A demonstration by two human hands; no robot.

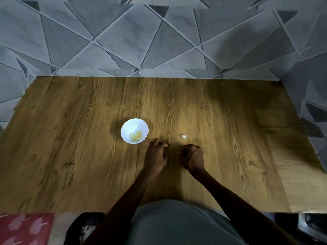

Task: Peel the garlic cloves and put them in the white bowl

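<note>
Pale yellow peeled garlic pieces [136, 138] are lying in the small white scalloped bowl [127, 128], which is sitting on the brown wood-grain surface [70, 156]. A small white garlic scrap [184, 136] is lying apart to its right. Nearer us, we are curling the fingers of our left hand [156, 154] and right hand [192, 156]; we cannot tell whether either is gripping anything.

A wood-grain surface [70, 156] runs up to a grey wall [123, 32] tiled in triangles. Past its near left corner lies a red, pink-patterned cloth [23, 228], a black object [85, 225] just beside it.
</note>
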